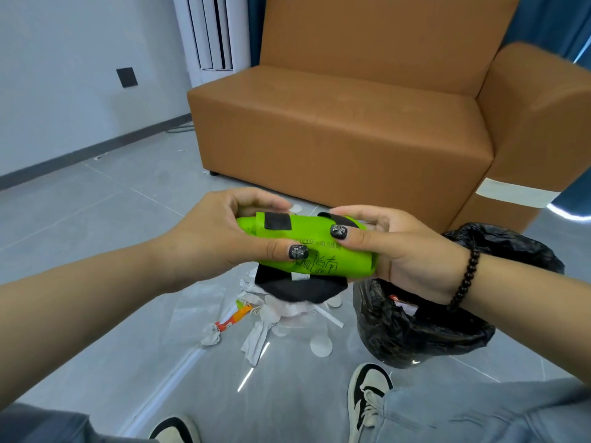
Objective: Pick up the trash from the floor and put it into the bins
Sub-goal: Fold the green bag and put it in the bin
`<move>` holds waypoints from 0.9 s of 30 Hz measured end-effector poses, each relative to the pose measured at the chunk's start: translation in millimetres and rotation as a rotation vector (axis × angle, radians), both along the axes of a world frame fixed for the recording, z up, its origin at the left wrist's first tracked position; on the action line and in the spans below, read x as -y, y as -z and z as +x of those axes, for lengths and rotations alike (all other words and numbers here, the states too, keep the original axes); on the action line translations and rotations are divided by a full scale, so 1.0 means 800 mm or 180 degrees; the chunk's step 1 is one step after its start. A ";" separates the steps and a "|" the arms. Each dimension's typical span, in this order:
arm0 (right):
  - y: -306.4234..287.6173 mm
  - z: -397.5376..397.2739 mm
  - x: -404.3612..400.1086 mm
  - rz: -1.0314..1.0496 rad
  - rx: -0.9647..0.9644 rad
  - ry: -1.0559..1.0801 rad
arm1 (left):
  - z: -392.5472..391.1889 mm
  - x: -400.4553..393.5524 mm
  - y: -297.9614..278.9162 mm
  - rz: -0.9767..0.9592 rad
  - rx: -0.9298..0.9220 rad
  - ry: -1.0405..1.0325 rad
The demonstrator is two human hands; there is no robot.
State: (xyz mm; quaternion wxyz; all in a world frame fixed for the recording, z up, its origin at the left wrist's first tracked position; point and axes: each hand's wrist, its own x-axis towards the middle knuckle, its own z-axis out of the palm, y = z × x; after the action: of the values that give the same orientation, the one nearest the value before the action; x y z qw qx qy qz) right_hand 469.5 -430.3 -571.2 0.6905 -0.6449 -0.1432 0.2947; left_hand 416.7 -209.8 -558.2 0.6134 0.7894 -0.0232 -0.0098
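Now both hands grasp one green wrapper, above the floor trash.

Fingers [271, 204] of the left hand [208, 238] and the right hand [406, 247] curl round the ends of the green wrapper [307, 244]; it looks light, thin and easily crumpled, so holding its ends seems best. Just beside the right fingers stands the black-lined bin [447, 330]; below them lies the paper trash [256, 327].
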 end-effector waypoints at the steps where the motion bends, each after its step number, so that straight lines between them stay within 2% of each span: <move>1: 0.000 0.000 -0.001 0.0101 0.0022 0.0081 | 0.001 0.001 0.000 -0.0084 -0.0085 -0.0035; 5: 0.003 0.005 0.000 0.0360 0.0365 0.0382 | 0.003 0.003 0.006 -0.0998 -0.0579 0.0108; 7: 0.007 0.006 0.000 0.0406 0.0621 0.0435 | 0.001 0.007 0.010 -0.1260 -0.0740 0.0453; 9: 0.007 0.005 -0.001 0.0404 0.0916 0.0514 | 0.001 0.011 0.013 -0.1421 -0.0857 0.0508; 13: 0.002 0.006 -0.001 -0.0090 0.1995 0.0691 | 0.004 0.015 0.015 -0.1674 -0.1017 0.0335; 18: 0.000 0.002 0.005 -0.0667 0.3575 0.0476 | 0.004 0.014 0.011 -0.2026 -0.1228 0.0305; 22: 0.004 0.001 0.005 -0.0847 0.4349 0.0262 | 0.003 0.016 0.008 -0.1989 -0.1118 0.0164; 24: 0.008 0.002 0.004 -0.1011 0.4337 0.0161 | 0.004 0.017 0.009 -0.1744 -0.0971 0.0059; 27: 0.012 0.001 0.003 -0.1004 0.3540 0.0211 | 0.005 0.017 0.012 -0.1520 -0.0831 -0.0027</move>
State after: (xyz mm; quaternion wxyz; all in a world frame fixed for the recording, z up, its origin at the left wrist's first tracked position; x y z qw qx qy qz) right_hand 470.0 -432.9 -580.6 0.4159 -0.8020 -0.4186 -0.0925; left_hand 420.5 -223.2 -567.7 0.7800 0.6145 0.0578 -0.1032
